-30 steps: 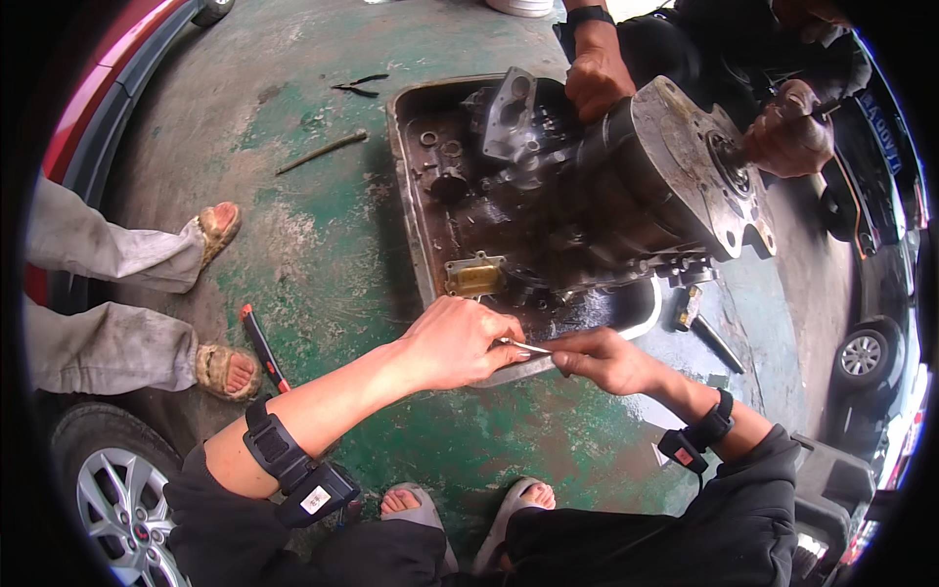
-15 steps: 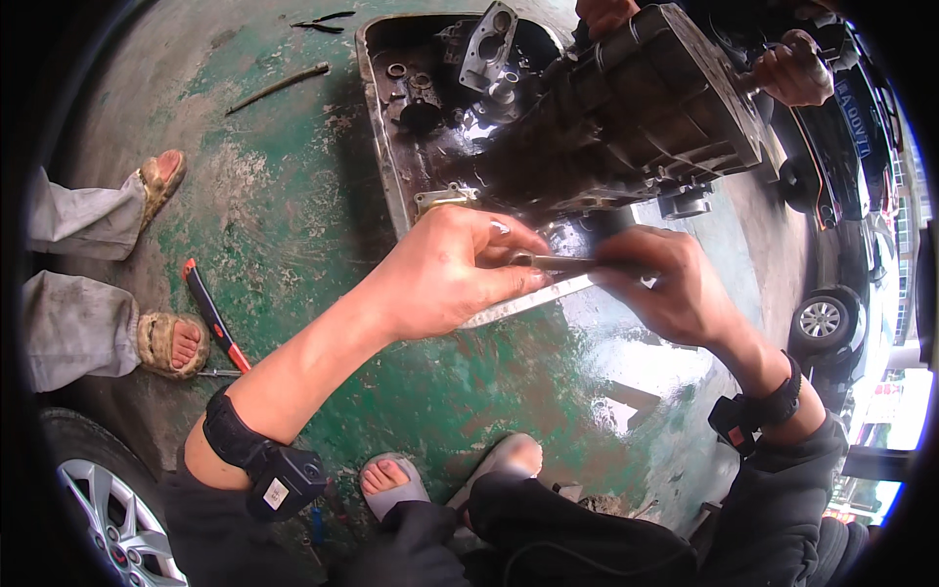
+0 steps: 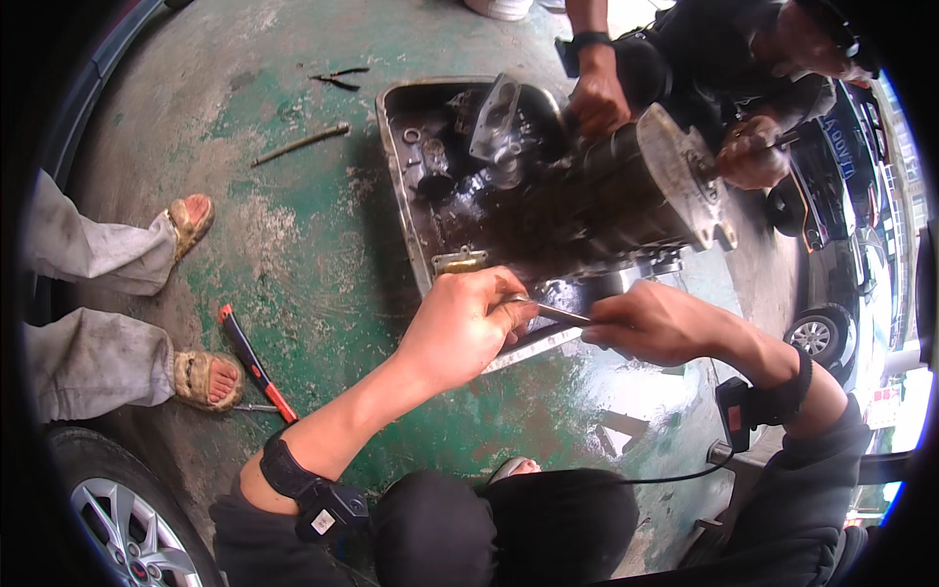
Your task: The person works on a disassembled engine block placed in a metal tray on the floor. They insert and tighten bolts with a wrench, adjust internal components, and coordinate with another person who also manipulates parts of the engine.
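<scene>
My left hand (image 3: 462, 325) pinches one end of a slim metal bar-shaped tool (image 3: 559, 314), and my right hand (image 3: 650, 323) is closed round its other end. The fingers hide both ends, so its exact kind does not show. Both hands are over the near edge of a metal tray (image 3: 399, 191). A dark, oily gearbox housing (image 3: 577, 201) lies in the tray, its pale flange (image 3: 675, 176) toward the right. Beside my left hand sits a small bracket-like metal part (image 3: 458, 260). A co-worker's hand (image 3: 599, 103) is at the housing's far side; the other (image 3: 753, 154) is by the flange end.
Loose metal parts (image 3: 499, 117) lie in the tray. On the green floor are pliers (image 3: 340, 78), a rod (image 3: 300, 144) and a red-and-black handled tool (image 3: 256, 364). Another person's sandalled feet (image 3: 207, 380) stand at left, near a car wheel (image 3: 127, 519). Parked cars are at right.
My view has tilted and the scene sits lower. My knees have come forward, and the co-worker shows more. The metal tool stays between my hands, now tilted down toward the right.
</scene>
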The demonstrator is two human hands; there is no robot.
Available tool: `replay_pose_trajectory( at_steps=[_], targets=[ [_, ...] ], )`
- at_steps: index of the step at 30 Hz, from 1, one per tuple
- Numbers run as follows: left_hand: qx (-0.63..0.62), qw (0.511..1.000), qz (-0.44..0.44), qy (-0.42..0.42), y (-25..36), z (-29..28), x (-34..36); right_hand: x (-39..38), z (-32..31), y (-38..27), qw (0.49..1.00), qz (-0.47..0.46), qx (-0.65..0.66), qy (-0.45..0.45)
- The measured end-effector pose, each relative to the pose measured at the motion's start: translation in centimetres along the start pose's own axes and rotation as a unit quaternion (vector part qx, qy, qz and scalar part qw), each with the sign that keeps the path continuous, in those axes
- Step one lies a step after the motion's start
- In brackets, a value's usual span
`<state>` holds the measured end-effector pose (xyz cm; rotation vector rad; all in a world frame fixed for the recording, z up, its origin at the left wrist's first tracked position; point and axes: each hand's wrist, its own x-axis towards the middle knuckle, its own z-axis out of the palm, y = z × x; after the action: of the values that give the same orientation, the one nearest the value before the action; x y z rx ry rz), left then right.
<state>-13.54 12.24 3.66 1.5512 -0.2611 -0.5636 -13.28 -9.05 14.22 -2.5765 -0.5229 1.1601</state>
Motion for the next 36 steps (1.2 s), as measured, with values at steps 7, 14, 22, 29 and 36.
replay_pose_trajectory(
  at_steps=[7, 14, 22, 29, 36],
  targets=[
    [-0.188, 0.982, -0.012, -0.011, 6.1, 1.5, -0.2, -10.1, -8.3, -3.0, 0.995, 0.041, -0.083, 0.042],
    [-0.157, 0.981, 0.056, 0.098, 7.8, 6.4, 1.5, -13.0, -6.0, 3.7, 0.985, -0.060, -0.056, 0.154],
    [-0.114, 0.984, 0.005, 0.139, 6.1, 13.8, 3.7, -10.4, 3.7, 8.4, 0.949, -0.001, -0.035, 0.314],
    [-0.222, 0.967, -0.013, 0.127, 1.8, 14.9, 2.4, -10.6, 8.0, 9.1, 0.919, 0.033, 0.024, 0.393],
    [-0.546, 0.825, 0.048, 0.135, -1.3, 8.9, -0.1, -12.9, 7.5, 7.4, 0.945, 0.228, 0.060, 0.225]
  ],
)
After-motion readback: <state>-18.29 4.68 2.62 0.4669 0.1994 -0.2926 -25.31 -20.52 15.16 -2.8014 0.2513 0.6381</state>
